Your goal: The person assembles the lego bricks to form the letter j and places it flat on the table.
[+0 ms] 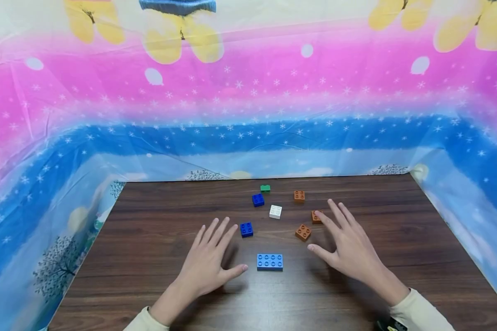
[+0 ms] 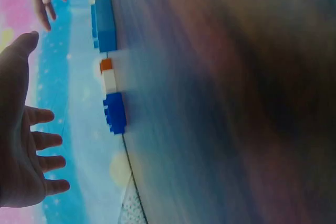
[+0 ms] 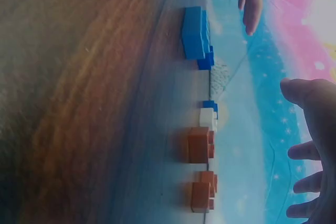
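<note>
While the left hand (image 1: 207, 265) and the right hand (image 1: 355, 249) spread wide, a long blue block (image 1: 269, 262) lies between them

Where a patterned curtain (image 1: 248, 105) folds round the left, far and right sides, a dark wooden table (image 1: 161, 230) fills the middle. At the left is a pale sleeve (image 1: 146, 320), then the left hand, raised off the wood, its fingers straight and fanned, thumb well out, with hold of nothing. Just right of its fingertips lies a near dark blue block (image 1: 246, 230) (its studs face up); a far dark blue block (image 1: 258, 200) sits beyond, slightly right. A small green block (image 1: 265, 188) is the farthest, by the table's far edge. Nearest of all the blocks, the long blue one rests flat, just right of the left thumb and apart from it. Beyond it, a little right, is a white block (image 1: 275, 212). Farther right come a far orange block (image 1: 299, 196), a near orange block (image 1: 303, 232) set at an angle, and a right-hand orange block (image 1: 316, 218), partly hidden by a fingertip. The right hand hovers above the table too, fingers extended and apart, thumb pointing left, nothing in its grasp. Its pale cuff (image 1: 422, 312) follows, with a black object (image 1: 391, 325) below (what it is, I cannot tell).
</note>
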Action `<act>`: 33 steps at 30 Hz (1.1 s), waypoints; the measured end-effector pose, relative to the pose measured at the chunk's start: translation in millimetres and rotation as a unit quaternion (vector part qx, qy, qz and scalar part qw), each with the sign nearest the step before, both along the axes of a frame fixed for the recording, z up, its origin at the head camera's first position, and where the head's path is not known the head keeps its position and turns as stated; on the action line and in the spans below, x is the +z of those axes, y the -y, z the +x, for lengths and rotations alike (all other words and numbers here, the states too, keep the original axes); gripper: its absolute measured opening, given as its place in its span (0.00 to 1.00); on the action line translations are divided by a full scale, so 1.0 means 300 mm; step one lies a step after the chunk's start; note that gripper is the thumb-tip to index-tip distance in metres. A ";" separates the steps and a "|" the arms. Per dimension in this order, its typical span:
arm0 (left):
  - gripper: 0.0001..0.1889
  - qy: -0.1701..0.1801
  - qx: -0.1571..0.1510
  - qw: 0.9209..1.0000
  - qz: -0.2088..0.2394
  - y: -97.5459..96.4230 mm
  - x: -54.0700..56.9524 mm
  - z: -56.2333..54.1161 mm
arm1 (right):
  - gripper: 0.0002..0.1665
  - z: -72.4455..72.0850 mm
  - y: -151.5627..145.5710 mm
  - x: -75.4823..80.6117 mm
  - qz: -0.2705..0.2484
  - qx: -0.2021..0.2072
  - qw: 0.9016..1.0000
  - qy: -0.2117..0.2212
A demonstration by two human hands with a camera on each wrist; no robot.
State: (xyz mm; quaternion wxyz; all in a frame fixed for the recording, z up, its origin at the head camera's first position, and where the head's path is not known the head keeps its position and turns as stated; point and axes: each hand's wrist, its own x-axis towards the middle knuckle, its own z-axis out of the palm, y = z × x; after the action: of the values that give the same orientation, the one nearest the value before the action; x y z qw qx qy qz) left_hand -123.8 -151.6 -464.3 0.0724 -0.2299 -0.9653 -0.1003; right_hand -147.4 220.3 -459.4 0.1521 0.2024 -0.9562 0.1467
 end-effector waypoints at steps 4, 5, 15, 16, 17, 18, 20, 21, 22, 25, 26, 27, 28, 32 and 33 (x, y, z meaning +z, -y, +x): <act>0.49 0.027 -0.036 0.999 0.020 -0.025 -0.005 0.009 | 0.49 0.012 0.013 -0.014 -0.004 0.010 1.000 0.006; 0.48 0.035 -0.046 0.998 0.026 -0.031 -0.005 0.010 | 0.49 0.015 0.016 -0.017 -0.006 0.012 1.000 0.007; 0.42 0.100 -0.109 0.986 0.077 -0.085 -0.016 -0.015 | 0.41 0.004 0.038 -0.058 -0.040 0.017 0.999 0.008; 0.42 0.102 -0.115 0.985 0.077 -0.092 -0.017 -0.018 | 0.40 0.000 0.041 -0.061 -0.043 0.016 0.999 0.010; 0.42 0.105 -0.119 0.984 0.076 -0.098 -0.019 -0.021 | 0.40 -0.003 0.045 -0.065 -0.045 0.018 0.999 0.010; 0.42 0.108 -0.124 0.983 0.076 -0.105 -0.022 -0.024 | 0.39 -0.006 0.049 -0.068 -0.046 0.019 0.999 0.011; 0.41 0.117 -0.126 0.982 0.075 -0.116 -0.025 -0.030 | 0.38 -0.012 0.057 -0.071 -0.050 0.020 0.998 0.013; 0.40 0.121 -0.127 0.982 0.075 -0.122 -0.029 -0.034 | 0.38 -0.015 0.061 -0.072 -0.050 0.020 0.998 0.017; 0.40 0.125 -0.127 0.981 0.075 -0.128 -0.030 -0.037 | 0.38 -0.017 0.065 -0.074 -0.050 0.019 0.998 0.020; 0.38 0.135 -0.125 0.980 0.072 -0.146 -0.035 -0.047 | 0.37 -0.026 0.075 -0.077 -0.049 0.014 0.998 0.035; 0.38 0.136 -0.125 0.980 0.069 -0.151 -0.037 -0.050 | 0.37 -0.029 0.078 -0.079 -0.047 0.013 0.998 0.039; 0.38 0.136 -0.125 0.981 0.066 -0.157 -0.039 -0.054 | 0.37 -0.033 0.080 -0.082 -0.045 0.010 0.998 0.043; 0.37 0.138 -0.124 0.981 0.064 -0.162 -0.039 -0.056 | 0.37 -0.036 0.082 -0.083 -0.045 0.009 0.998 0.046; 0.37 0.139 -0.121 0.982 0.049 -0.182 -0.044 -0.069 | 0.36 -0.050 0.088 -0.089 -0.047 0.008 0.997 0.053; 0.37 0.141 -0.120 0.982 0.046 -0.186 -0.044 -0.071 | 0.36 -0.053 0.090 -0.090 -0.047 0.008 0.997 0.055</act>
State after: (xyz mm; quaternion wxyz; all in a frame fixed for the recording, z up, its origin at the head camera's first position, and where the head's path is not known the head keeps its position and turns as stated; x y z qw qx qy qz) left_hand -145.1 -95.9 -477.3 -0.0665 -0.3242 -0.9256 -0.1835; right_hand -163.3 193.3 -486.4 0.1076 0.1940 -0.9536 0.2034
